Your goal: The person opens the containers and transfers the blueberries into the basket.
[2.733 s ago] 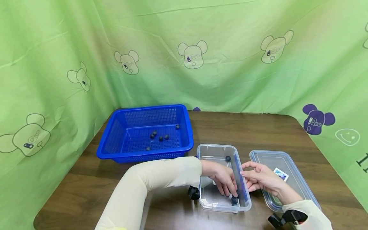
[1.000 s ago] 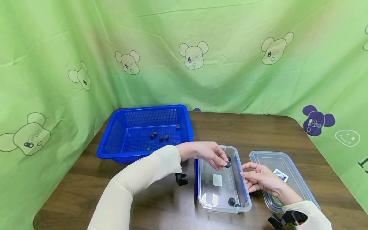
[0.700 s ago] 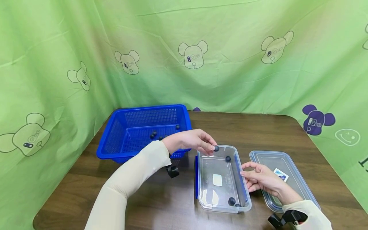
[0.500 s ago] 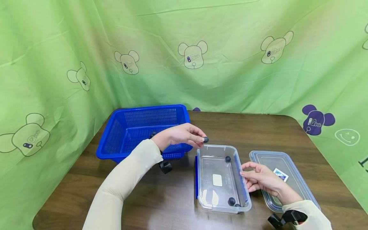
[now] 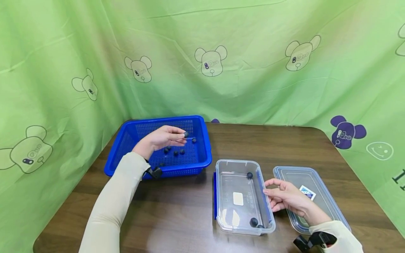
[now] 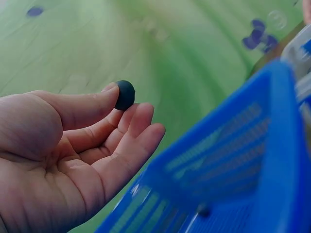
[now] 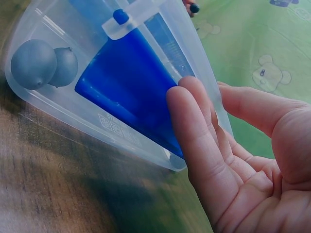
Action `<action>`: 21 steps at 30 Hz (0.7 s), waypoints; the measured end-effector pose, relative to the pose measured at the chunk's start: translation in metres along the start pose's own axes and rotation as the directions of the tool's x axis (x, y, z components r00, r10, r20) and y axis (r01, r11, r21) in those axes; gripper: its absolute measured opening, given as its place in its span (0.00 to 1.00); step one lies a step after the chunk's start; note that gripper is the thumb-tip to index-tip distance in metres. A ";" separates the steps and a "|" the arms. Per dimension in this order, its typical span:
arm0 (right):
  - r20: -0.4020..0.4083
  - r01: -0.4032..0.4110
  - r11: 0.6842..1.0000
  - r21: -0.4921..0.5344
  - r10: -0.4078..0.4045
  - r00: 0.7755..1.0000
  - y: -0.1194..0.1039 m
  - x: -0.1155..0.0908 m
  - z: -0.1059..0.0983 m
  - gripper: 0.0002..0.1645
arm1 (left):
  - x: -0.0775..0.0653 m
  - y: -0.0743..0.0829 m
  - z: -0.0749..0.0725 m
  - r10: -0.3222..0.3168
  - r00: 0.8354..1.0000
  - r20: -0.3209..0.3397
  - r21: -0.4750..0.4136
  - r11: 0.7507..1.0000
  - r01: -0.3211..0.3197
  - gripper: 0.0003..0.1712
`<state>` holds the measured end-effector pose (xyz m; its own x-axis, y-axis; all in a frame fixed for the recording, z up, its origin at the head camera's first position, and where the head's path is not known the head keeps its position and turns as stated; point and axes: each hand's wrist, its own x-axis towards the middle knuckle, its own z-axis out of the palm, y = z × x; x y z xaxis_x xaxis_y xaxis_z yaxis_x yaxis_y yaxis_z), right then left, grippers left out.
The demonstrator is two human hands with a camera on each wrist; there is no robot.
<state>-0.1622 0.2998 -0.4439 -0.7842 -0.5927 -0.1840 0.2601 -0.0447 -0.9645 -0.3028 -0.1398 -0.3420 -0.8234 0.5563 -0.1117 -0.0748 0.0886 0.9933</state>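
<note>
In the head view my left hand [image 5: 162, 138] is over the blue basket [image 5: 207, 140] and pinches a blueberry [image 5: 186, 134] between thumb and fingertips. The left wrist view shows this dark round blueberry [image 6: 125, 95] at the thumb tip, above the basket rim. Several more blueberries [image 5: 175, 153] lie on the basket floor. My right hand [image 5: 289, 196] holds the right side of a clear plastic food container [image 5: 227, 214], its fingertips at the blue side clip [image 7: 131, 87]. Inside the container are a blueberry [image 5: 250, 175] near the far end and two close together at the near right corner.
A clear lid [image 5: 319, 182] with a blue-white label lies on the wooden table [image 5: 177, 218], right of the container and partly under my right hand. Green printed cloth [image 5: 177, 70] hangs around the table's back and sides.
My left hand has risen out of the container with a blueberry and moved left, away from it, to above the basket. My right hand stays at the container's side.
</note>
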 end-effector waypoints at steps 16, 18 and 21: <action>-0.001 -0.002 1.000 0.000 0.002 1.000 0.000 -0.001 -0.001 0.09 | -0.017 -0.028 -0.080 -0.172 0.958 -0.231 -0.136 0.980 0.143 0.22; 0.000 -0.002 1.000 -0.002 0.002 1.000 0.000 -0.001 -0.002 0.09 | -0.017 -0.030 -0.085 -0.205 0.954 -0.219 -0.128 0.975 0.180 0.24; 0.004 -0.001 1.000 -0.003 0.001 1.000 0.000 -0.001 -0.002 0.09 | -0.014 -0.036 -0.091 -0.257 0.943 -0.210 -0.063 0.966 0.249 0.26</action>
<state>-0.1622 0.3020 -0.4439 -0.7814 -0.5962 -0.1843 0.2593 -0.0416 -0.9649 -0.3394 -0.2263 -0.3731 -0.8758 0.3283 -0.3538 -0.3128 0.1723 0.9341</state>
